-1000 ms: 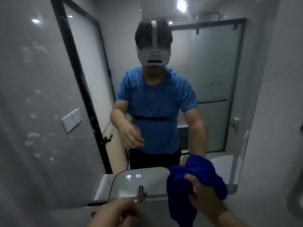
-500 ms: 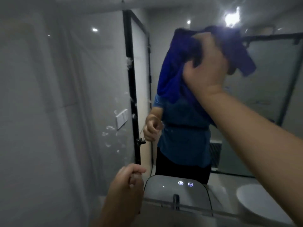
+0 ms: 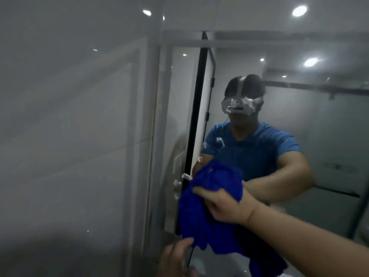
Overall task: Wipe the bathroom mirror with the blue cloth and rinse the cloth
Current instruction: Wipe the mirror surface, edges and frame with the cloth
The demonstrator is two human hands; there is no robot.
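The bathroom mirror (image 3: pixel 279 56) fills the right half of the view and carries white foam smears (image 3: pixel 240 105) and small white spots near its left edge. My right hand (image 3: pixel 219 204) grips the bunched blue cloth (image 3: pixel 209 208) and presses it against the lower left part of the glass. Most of the cloth hangs down below my fingers. My left hand (image 3: pixel 175 258) is low at the bottom edge, fingers loosely curled, holding nothing, just left of the hanging cloth.
A grey tiled wall (image 3: pixel 69 136) takes up the left half, meeting the mirror's left edge. The mirror reflects a person in a blue shirt, a black-framed door and a glass shower screen. Ceiling spotlights (image 3: pixel 299 11) glare above.
My right hand has carried the cloth from high on the mirror down and left to the lower left area. The view has swung left toward the wall. My left hand stays low.
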